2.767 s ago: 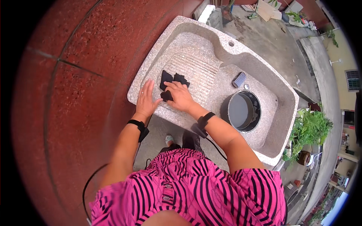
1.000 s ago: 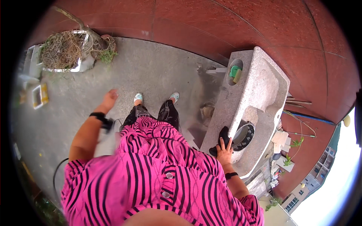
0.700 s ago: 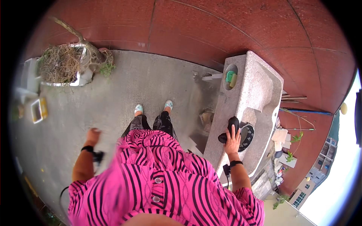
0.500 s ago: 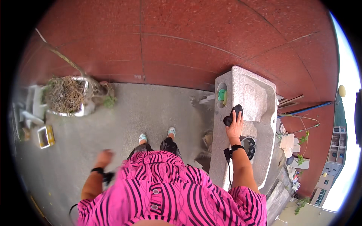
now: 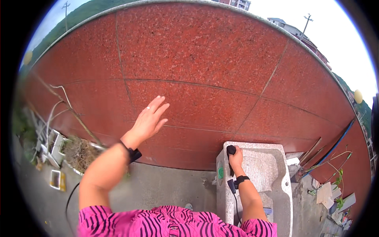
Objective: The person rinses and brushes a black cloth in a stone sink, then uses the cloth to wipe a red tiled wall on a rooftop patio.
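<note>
My right hand is closed round a soft-looking black bundle, perhaps cloth, at the left rim of a speckled stone laundry sink. Part of the bundle hangs dark along that rim; my fingers hide the rest. Beside this hand lies the sink's ribbed washboard. Raised in front of the red wall, my left hand holds nothing, its fingers stretched out and apart. Both wrists carry black bands with cables.
A green item sits in a round hollow on the sink's left side. At left are a planter of dry twigs and a yellow-and-white box. Poles lean at right, near broken slabs.
My left hand has risen from low beside my body to in front of the wall. My right hand has gone from lying over the black bundle to gripping it. The view has tilted up.
</note>
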The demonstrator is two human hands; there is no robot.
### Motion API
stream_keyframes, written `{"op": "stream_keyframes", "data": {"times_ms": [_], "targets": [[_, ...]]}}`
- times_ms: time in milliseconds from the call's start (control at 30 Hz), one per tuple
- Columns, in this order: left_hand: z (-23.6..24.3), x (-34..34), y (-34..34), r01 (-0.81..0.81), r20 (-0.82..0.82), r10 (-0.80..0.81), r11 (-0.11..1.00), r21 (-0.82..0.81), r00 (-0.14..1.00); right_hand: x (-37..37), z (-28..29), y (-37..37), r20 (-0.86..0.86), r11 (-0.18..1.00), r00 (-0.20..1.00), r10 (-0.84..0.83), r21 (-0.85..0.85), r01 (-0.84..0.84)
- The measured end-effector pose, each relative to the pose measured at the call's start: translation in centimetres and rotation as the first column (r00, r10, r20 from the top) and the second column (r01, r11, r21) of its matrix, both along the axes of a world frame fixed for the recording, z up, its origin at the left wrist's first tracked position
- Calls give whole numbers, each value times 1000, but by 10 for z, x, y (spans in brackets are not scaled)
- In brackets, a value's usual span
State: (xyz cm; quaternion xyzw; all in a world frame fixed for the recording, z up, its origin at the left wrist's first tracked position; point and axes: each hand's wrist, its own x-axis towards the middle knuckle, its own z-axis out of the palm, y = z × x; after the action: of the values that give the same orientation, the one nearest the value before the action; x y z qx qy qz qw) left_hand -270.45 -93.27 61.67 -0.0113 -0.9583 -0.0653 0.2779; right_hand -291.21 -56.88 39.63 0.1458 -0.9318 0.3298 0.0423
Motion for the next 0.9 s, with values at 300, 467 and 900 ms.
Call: {"op": "stream_keyframes", "data": {"times_ms": [300,467,900], "targets": [[132,-151,-7,-207,-426,17,892,-403,905,-57,298,-121,-911,885,405,74,-127,-449],[121,-171,-44,-321,-448,81,809,-492,890,-114,320,-155,-932,922,145,332,288,-260],[121,-178,-56,-341,-510,21,767,-544,860,-254,360,40,-902,945,300,-309,-256,204]]}}
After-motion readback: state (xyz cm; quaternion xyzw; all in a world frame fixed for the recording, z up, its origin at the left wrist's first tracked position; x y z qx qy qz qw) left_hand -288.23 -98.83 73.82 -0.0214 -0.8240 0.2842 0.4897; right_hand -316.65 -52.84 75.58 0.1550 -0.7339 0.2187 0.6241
